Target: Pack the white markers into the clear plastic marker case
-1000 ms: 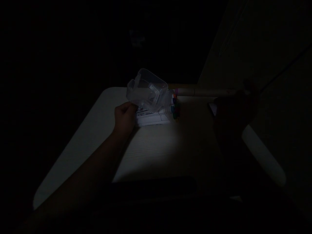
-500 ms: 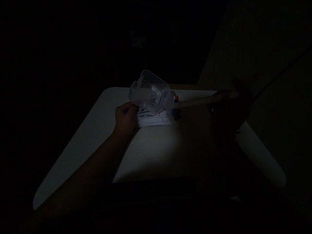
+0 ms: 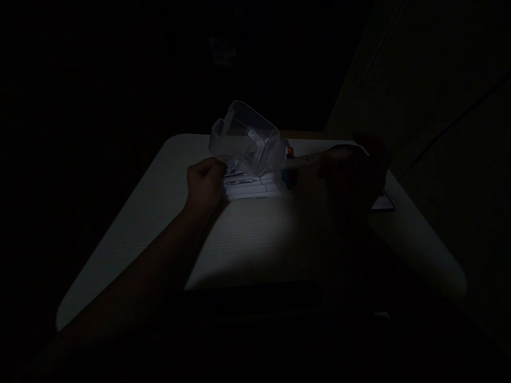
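A clear plastic case (image 3: 243,133) lies on its side on the table, its hinged lid swung up. Inside it are several white markers (image 3: 245,189) with coloured ends (image 3: 290,175) facing right. My left hand (image 3: 204,183) is closed on the left end of the case, thumb on top. In deep shadow on the right, my right hand (image 3: 353,173) grips one long white marker (image 3: 307,160). The left tip of that marker reaches the open right end of the case; whether it is inside I cannot tell.
The pale table (image 3: 139,213) has rounded corners. A dark-edged flat object (image 3: 383,202), perhaps a phone, lies partly behind my right hand. A cable (image 3: 451,127) runs along the wall at right. Most of the room is very dark.
My right hand has moved left with the marker, bringing it closer over the case's open end. More of the flat object shows. My left hand stays on the case.
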The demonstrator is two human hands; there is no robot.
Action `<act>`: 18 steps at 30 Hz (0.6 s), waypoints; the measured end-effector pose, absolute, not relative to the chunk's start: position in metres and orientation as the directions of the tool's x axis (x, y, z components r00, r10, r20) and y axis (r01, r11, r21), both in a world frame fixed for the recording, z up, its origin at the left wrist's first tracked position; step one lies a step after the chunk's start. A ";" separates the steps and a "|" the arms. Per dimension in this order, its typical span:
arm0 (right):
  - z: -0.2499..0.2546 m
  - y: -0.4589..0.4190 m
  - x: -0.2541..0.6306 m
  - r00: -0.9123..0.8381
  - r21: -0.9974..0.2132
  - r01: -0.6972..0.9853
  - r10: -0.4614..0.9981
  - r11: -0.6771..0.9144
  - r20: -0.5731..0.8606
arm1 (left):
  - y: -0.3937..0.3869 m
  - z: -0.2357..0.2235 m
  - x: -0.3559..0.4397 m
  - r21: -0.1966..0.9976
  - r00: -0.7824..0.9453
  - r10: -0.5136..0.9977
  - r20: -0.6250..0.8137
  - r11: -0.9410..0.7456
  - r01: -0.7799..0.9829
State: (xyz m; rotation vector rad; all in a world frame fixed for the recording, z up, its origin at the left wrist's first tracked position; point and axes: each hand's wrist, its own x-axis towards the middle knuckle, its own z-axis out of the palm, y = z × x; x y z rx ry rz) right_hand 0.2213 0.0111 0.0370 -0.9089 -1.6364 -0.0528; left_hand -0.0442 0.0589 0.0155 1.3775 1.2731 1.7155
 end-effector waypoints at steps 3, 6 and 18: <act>0.033 0.010 0.210 0.189 -0.478 0.506 0.448 0.718 0.874 | 0.059 0.014 -0.044 0.916 -0.297 0.867 0.401 -0.389 0.101; 0.034 0.006 0.202 0.198 -0.501 0.480 0.468 0.720 0.861 | 0.057 0.017 -0.042 0.917 -0.300 0.867 0.399 -0.386 0.102; 0.046 -0.009 0.195 0.072 -0.448 0.604 0.514 0.660 0.855 | 0.053 0.024 -0.038 0.927 -0.301 0.878 0.373 -0.360 0.102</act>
